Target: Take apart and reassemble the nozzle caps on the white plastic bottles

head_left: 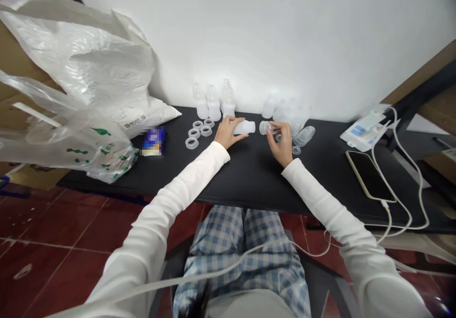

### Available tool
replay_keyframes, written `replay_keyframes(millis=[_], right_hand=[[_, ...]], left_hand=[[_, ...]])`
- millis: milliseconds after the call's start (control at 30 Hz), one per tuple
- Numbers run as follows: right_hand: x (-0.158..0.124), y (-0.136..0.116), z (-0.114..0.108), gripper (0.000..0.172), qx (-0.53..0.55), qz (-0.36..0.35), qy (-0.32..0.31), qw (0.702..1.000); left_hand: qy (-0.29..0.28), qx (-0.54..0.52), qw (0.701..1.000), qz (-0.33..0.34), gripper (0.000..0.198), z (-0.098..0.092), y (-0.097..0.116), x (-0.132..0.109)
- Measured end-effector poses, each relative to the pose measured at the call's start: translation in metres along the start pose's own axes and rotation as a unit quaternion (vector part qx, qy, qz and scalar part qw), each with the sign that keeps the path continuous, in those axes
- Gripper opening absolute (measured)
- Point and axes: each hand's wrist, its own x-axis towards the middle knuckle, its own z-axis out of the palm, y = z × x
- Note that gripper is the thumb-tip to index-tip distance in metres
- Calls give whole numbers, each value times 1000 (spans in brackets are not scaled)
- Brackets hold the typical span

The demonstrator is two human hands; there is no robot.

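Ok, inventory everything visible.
Bottle: one, white, centre
Collar: one, clear, centre
Domed bottles: about four, whitish, back
Rings: five, translucent, centre-left
Other bottles: several, whitish, back right
Small parts: several, clear, right
Sack: one, white, left
Printed bag: one, clear, left
Packet: one, bluish, left
Cardboard: uncounted, brown, left
Phone: one, dark, right
Cords: several, white, right, lap
Packaging: uncounted, whitish, right
Table: one, black, centre
Wall: one, white, back
Floor: one, red, below
Chair: one, grey, below
Trousers: one, blue-checked, lap
Left hand: one, bare, holding bottle
Right hand: one, bare, holding collar
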Motion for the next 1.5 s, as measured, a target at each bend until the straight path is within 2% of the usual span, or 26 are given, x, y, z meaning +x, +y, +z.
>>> replay_keyframes(millis=[167, 300, 500, 600, 733, 800, 900, 1000, 1133, 1233, 1300, 1433, 1500], right_hand=[[-1, 0, 3, 32, 52, -17, -64, 996], [0, 3, 0, 31, 71, -25, -108, 991], [2, 9, -5, 21, 36, -89, -158, 983], [2, 12, -8, 27, 3, -111, -200, 974], [2, 12, -10, 35, -20, -146, -228, 962], [3, 11, -10, 34, -18, -153, -230, 961], [4, 11, -10, 25, -13, -136, -210, 968], [2, 11, -7, 39, -4, -92, -185, 978], [-5, 7, -2, 52, 27, 1, -177, 984], [-7, 1, -1, 49, 38, 59, -179, 981], [-3, -2, -3, 45, -4, 36, -192, 981], [7, -3, -11, 44, -152, -105, -223, 957], [9, -2, -13, 40, -186, -137, -228, 946]], left_hand=[[-30, -11, 996, 82, 63, -8, -5, 2], [-50, -14, 993, 108, 65, -9, -11, 4], [-89, -20, 992, 84, 63, -18, -10, -2], [-103, -14, 993, 59, 61, -22, -5, -5], [-130, -18, 989, 69, 55, -25, -1, -6], [-125, -12, 989, 75, 54, -25, -1, -6], [-91, 28, 991, 97, 62, -23, -3, -5], [-57, 67, 984, 158, 69, -19, -5, -2], [-15, 90, 966, 241, 61, -15, -6, 0], [-2, 99, 961, 257, 56, -14, -6, 1], [-2, 101, 963, 249, 59, -13, -8, 0], [-27, 96, 966, 239, 66, -13, -11, 0], [-43, 92, 964, 247, 66, -14, -10, 0]])
